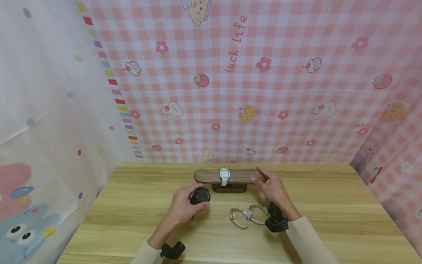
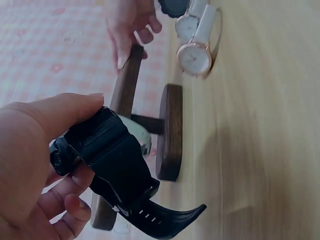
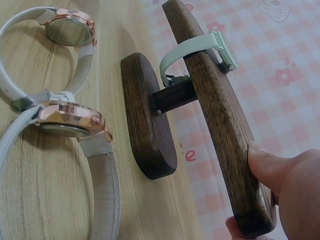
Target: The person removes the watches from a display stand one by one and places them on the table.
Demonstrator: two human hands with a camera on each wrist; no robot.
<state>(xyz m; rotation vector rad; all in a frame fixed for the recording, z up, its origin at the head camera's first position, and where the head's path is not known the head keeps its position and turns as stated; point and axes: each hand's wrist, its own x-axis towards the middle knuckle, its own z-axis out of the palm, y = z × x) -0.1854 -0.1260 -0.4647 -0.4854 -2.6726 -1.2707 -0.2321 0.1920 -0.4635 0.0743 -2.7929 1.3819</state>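
Between left thumb and fingers, my left hand (image 1: pixel 182 206) holds a black wristwatch (image 1: pixel 200 195), just in front of the left end of a dark wooden watch stand (image 1: pixel 207 176). In the left wrist view its black strap (image 2: pixel 165 220) hangs down. My right hand (image 1: pixel 274 186) grips the right end of the stand's bar, thumb (image 3: pixel 272 162) on one face. A pale green square watch (image 1: pixel 224 175) is strapped around the bar near its middle. Two white-strapped, rose-gold watches (image 3: pixel 70 120) lie on the table in front of the stand, touching each other.
The stand's foot (image 1: pixel 229 188) rests on the wooden table (image 1: pixel 132 220) near its back edge. A pink checked cloth (image 1: pixel 230 91) hangs behind, and a pale cloth (image 1: pixel 59 110) at the left. Black wrist devices (image 1: pixel 173 250) sit on both wrists.
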